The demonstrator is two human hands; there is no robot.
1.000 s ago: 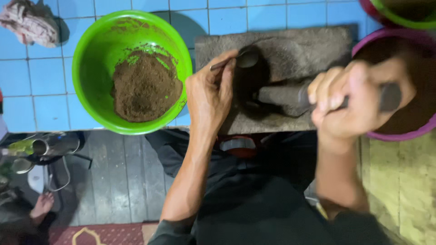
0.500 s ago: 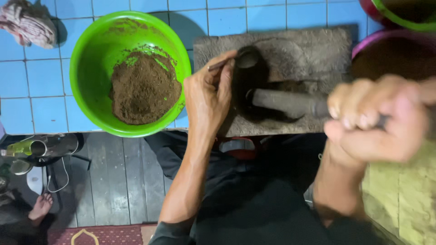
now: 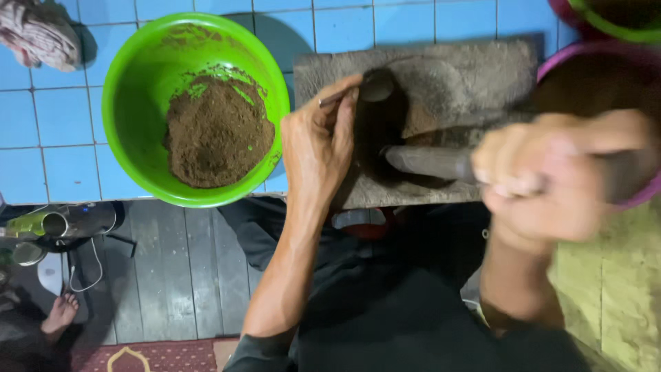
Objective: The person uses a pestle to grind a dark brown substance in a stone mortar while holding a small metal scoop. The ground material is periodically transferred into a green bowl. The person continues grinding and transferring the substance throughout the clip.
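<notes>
A flat grey grinding stone [image 3: 454,76] lies on the blue tiled counter. Dark ground paste [image 3: 375,127] sits on its left part. My left hand [image 3: 317,148] rests at the stone's left edge and holds a metal spoon [image 3: 368,89] whose bowl lies over the paste. My right hand [image 3: 544,179], blurred, grips a grey stone roller [image 3: 430,162] that lies across the stone with its left end at the paste. A bright green bowl [image 3: 131,103] with brown ground powder [image 3: 217,134] stands left of the stone.
A purple-rimmed basin [image 3: 647,196] with dark contents stands at the right, another green bowl [image 3: 613,21] behind it. A crumpled cloth [image 3: 38,34] lies at the top left. Below the counter are wooden floorboards, metal cups [image 3: 45,227] and another person's bare foot [image 3: 62,310].
My right hand has drawn the roller toward me and to the right, rising closer to the camera. My left hand with the spoon has stayed in place.
</notes>
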